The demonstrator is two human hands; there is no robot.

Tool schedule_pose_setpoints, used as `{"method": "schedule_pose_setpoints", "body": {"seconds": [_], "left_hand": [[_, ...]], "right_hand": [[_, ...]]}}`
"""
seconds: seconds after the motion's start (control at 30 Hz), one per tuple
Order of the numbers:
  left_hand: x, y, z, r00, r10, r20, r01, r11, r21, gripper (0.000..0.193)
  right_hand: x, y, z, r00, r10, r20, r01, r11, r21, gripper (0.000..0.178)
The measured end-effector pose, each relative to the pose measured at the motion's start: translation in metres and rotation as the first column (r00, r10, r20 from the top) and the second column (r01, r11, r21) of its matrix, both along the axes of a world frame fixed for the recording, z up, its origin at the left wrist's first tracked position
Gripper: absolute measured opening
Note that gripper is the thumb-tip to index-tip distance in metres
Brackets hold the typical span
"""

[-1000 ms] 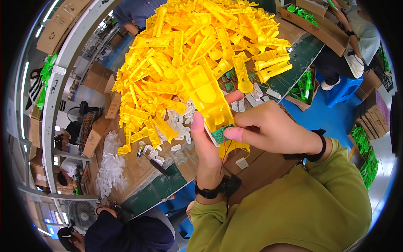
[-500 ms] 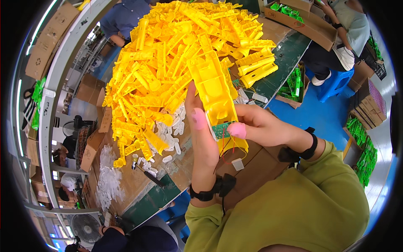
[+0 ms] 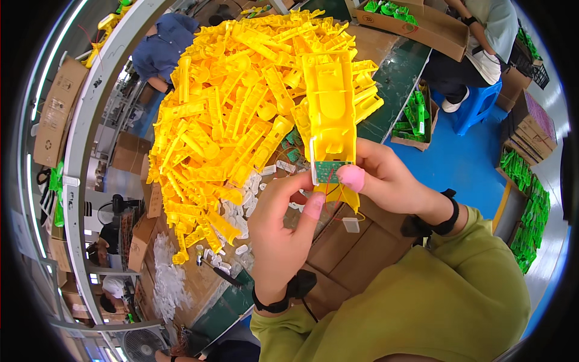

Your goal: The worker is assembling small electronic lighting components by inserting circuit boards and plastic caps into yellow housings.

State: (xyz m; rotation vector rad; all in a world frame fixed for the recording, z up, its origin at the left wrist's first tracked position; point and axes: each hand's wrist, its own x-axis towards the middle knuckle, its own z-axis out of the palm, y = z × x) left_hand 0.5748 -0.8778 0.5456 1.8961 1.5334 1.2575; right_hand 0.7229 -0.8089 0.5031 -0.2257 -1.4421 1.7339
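Observation:
A long yellow plastic housing (image 3: 330, 99) stands open side toward me. My right hand (image 3: 392, 184) grips its lower right side, the thumb pressing by a small green circuit board (image 3: 327, 172) set across it. My left hand (image 3: 277, 226) closes thumb and index finger at the housing's lower left edge; the exact contact is partly hidden. Beside the board, a narrow white part (image 3: 313, 160) runs along the left edge. Thin red and dark wires hang from the board, and a small white piece (image 3: 351, 225) dangles below. Pink coverings wrap both thumbs.
Beyond the housing, a big heap of yellow housings (image 3: 223, 114) covers the table. Small white parts (image 3: 241, 205) and a dark-handled tool (image 3: 226, 276) lie to its left. Boxes of green parts (image 3: 416, 117) stand to the right, near a seated person (image 3: 464, 66) on a blue stool.
My left hand has slid from the housing's left side to its lower edge. The housing has turned more upright and shifted slightly right. The whole view has shifted a little.

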Motion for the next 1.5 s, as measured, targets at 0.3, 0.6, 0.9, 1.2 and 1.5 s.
{"method": "schedule_pose_setpoints", "body": {"seconds": [0.3, 0.6, 0.9, 1.2, 1.5], "left_hand": [[0.004, -0.008, 0.000, 0.897, 0.168, -0.410, -0.096, 0.977, 0.190, 0.018], [-0.008, -0.020, 0.004, 0.861, 0.081, -0.503, -0.103, 0.995, -0.017, 0.019], [-0.025, -0.019, 0.002, 0.908, 0.075, -0.411, -0.085, 0.996, -0.005, 0.015], [-0.025, -0.019, 0.003, 0.932, 0.016, -0.363, -0.071, 0.988, -0.137, 0.026], [-0.018, -0.019, -0.008, 0.991, 0.012, -0.135, -0.028, 0.992, -0.120, 0.021]], "right_hand": [[-0.004, -0.009, -0.002, 0.999, 0.044, 0.002, -0.044, 0.999, -0.007, 0.030], [-0.013, 0.000, -0.003, 0.964, 0.260, 0.058, -0.259, 0.966, -0.016, 0.034], [-0.028, -0.004, -0.004, 0.954, 0.267, 0.135, -0.259, 0.963, -0.073, 0.038], [-0.022, -0.010, -0.004, 0.974, 0.218, 0.055, -0.216, 0.976, -0.032, 0.037], [-0.007, -0.018, -0.007, 0.969, -0.021, 0.247, -0.062, 0.944, 0.324, 0.029]]}}
